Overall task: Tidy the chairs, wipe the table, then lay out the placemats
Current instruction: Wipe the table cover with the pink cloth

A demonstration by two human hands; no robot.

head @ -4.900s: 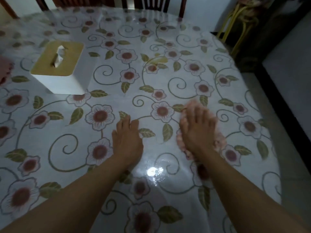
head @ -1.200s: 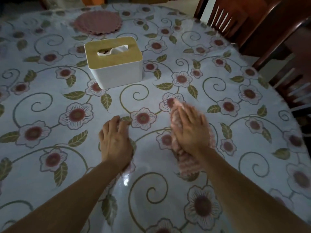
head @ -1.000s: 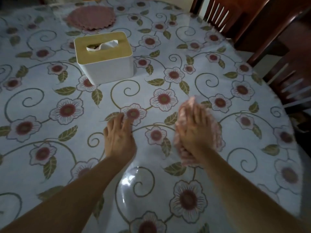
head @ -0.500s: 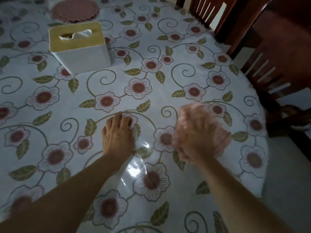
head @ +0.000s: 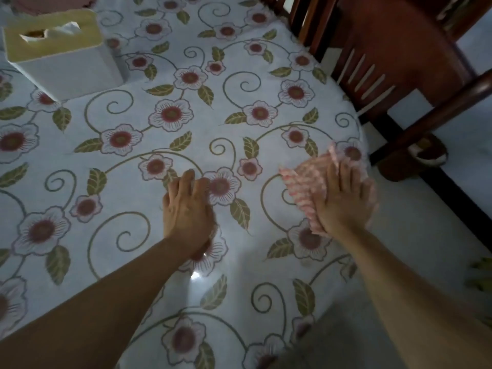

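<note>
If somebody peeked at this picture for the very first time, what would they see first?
Probably the big flowery tablecloth covering the whole table. Next, two bare hands low in the middle: the right hand presses a pink cloth flat near the table's right edge, and the left hand lies flat beside it. A white tissue box sits top left, a dark wooden chair top right.

Dim room, low light. Round table w/ glossy floral-print cover: maroon flowers, olive leaves & scrolls on pale ground; one bright glare spot near its front edge. Dark reddish-brown wooden chair w/ slatted back just beside table's far right edge. Pale smooth floor at right, crossed by a dark strip. Round brown & white item on floor under chair, too blurred to ID.
</note>
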